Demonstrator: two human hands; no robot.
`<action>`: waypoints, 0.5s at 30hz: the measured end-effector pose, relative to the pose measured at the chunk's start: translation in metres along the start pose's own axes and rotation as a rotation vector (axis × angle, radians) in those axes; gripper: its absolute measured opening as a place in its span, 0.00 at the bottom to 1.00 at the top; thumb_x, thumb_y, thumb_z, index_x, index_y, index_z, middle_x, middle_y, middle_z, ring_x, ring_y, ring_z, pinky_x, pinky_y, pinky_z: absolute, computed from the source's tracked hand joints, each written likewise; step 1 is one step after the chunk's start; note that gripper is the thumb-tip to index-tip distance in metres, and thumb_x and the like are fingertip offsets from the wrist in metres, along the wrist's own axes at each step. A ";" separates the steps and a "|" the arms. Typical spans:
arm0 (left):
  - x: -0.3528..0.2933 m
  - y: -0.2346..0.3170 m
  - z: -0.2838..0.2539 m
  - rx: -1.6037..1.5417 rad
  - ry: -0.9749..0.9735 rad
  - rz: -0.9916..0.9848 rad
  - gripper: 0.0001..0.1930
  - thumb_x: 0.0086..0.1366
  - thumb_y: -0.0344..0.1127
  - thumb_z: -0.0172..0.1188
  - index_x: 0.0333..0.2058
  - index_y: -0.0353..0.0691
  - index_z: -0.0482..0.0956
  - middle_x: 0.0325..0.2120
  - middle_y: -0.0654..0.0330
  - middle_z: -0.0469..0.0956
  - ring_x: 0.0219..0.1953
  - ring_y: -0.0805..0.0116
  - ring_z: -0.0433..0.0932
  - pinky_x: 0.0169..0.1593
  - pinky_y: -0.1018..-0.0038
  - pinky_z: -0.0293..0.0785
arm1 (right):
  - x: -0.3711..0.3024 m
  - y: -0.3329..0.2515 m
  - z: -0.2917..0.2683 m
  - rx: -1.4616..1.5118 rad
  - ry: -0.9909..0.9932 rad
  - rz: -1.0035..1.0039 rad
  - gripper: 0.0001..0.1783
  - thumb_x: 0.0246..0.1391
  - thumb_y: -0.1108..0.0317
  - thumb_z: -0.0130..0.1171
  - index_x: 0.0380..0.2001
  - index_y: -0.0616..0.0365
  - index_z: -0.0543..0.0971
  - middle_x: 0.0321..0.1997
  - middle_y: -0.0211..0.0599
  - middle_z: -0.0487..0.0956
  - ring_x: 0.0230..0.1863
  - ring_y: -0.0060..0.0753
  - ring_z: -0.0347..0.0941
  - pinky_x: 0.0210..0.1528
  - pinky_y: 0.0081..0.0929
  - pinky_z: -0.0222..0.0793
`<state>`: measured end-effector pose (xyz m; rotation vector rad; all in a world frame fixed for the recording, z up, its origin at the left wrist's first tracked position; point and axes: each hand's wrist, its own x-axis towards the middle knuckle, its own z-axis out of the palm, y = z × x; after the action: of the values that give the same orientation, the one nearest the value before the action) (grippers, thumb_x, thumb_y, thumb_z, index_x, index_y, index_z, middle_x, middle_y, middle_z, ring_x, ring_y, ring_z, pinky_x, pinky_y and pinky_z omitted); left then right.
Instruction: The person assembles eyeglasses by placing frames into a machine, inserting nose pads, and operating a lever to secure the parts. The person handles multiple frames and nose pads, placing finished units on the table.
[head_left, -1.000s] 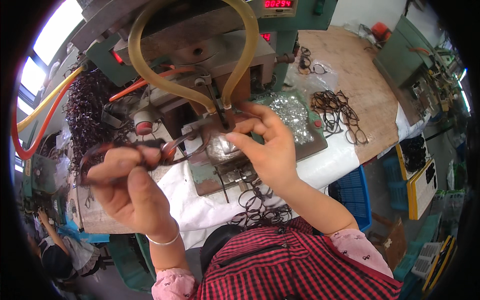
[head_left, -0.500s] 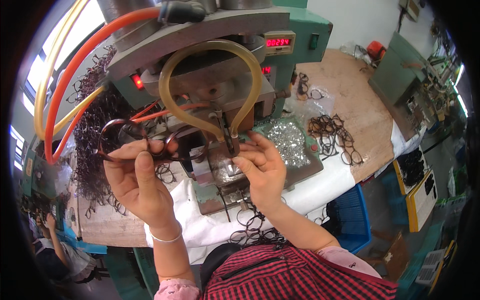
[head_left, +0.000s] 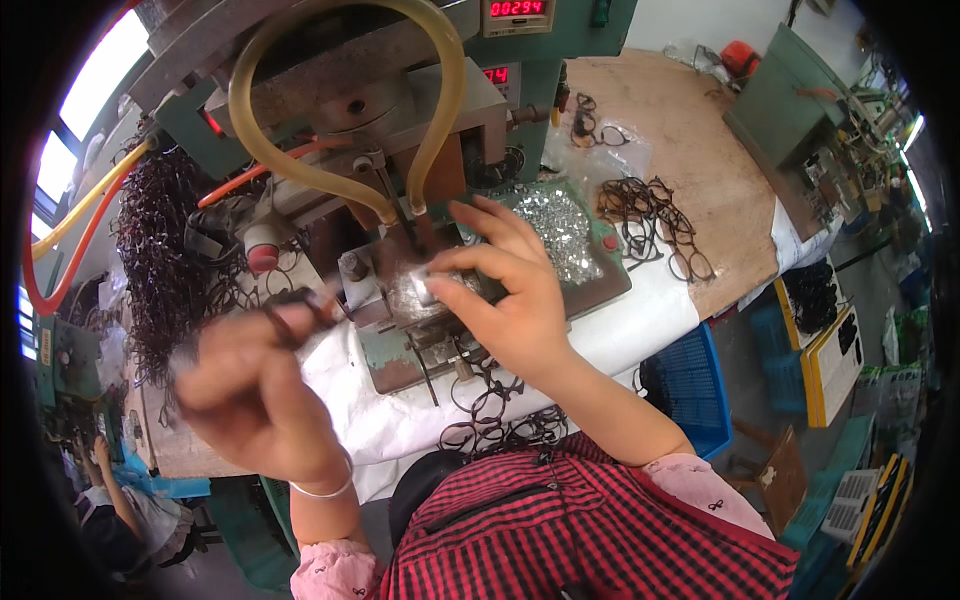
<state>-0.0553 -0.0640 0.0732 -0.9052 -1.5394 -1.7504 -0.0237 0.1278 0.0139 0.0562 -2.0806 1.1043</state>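
Note:
My left hand (head_left: 258, 385) is smeared by motion at the left of the press. Its fingers are closed on a dark brown eyeglass frame (head_left: 297, 318), of which only a blurred part shows. My right hand (head_left: 515, 300) is in front of the press tooling, over the metal bed. Its thumb and index finger pinch at a small pale, shiny piece (head_left: 425, 287), too blurred to name, while the other fingers stretch out. Above it, a clear yellowish hose (head_left: 243, 110) loops down to the tooling of the green and grey press (head_left: 455, 105).
Small silvery bits (head_left: 560, 235) fill a green tray right of the tooling. Eyeglass frames (head_left: 655, 220) lie on the table to the right; more (head_left: 490, 415) lie near my apron. Many dark frames (head_left: 165, 240) are heaped at left. A blue basket (head_left: 705, 390) stands below the table edge.
My left hand has moved down and away from the tooling with the eyeglass frame. The right hand has stayed by the tooling, its fingers shifted. The whole view has shifted too.

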 end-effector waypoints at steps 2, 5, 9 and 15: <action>0.019 -0.010 0.001 -0.018 0.079 -0.134 0.05 0.67 0.20 0.53 0.40 0.31 0.68 0.32 0.48 0.79 0.38 0.60 0.80 0.44 0.65 0.82 | 0.000 0.002 0.011 0.132 -0.005 0.051 0.08 0.45 0.68 0.72 0.31 0.55 0.86 0.51 0.44 0.81 0.63 0.51 0.70 0.63 0.43 0.65; 0.026 -0.026 -0.010 -0.107 0.077 -0.144 0.03 0.70 0.25 0.55 0.41 0.33 0.73 0.35 0.52 0.80 0.35 0.60 0.82 0.42 0.67 0.81 | 0.005 0.003 0.018 0.264 -0.014 0.076 0.07 0.44 0.69 0.72 0.29 0.57 0.85 0.45 0.40 0.84 0.59 0.49 0.74 0.59 0.43 0.68; 0.006 -0.011 -0.011 -0.036 0.002 -0.191 0.04 0.65 0.21 0.56 0.37 0.33 0.71 0.34 0.48 0.79 0.37 0.63 0.79 0.44 0.65 0.77 | 0.012 0.011 -0.003 0.154 -0.134 0.049 0.09 0.47 0.68 0.70 0.33 0.58 0.85 0.49 0.43 0.83 0.60 0.49 0.73 0.61 0.43 0.68; -0.021 -0.006 0.003 0.366 -0.670 0.413 0.11 0.46 0.23 0.68 0.28 0.39 0.75 0.40 0.55 0.82 0.32 0.65 0.79 0.40 0.70 0.83 | -0.029 0.093 -0.057 -0.762 -0.152 0.160 0.10 0.47 0.69 0.67 0.33 0.61 0.84 0.56 0.52 0.77 0.65 0.59 0.66 0.62 0.48 0.66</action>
<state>-0.0478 -0.0604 0.0530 -1.5697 -1.8179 -0.8658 -0.0034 0.2182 -0.0496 -0.4139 -2.5461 0.3366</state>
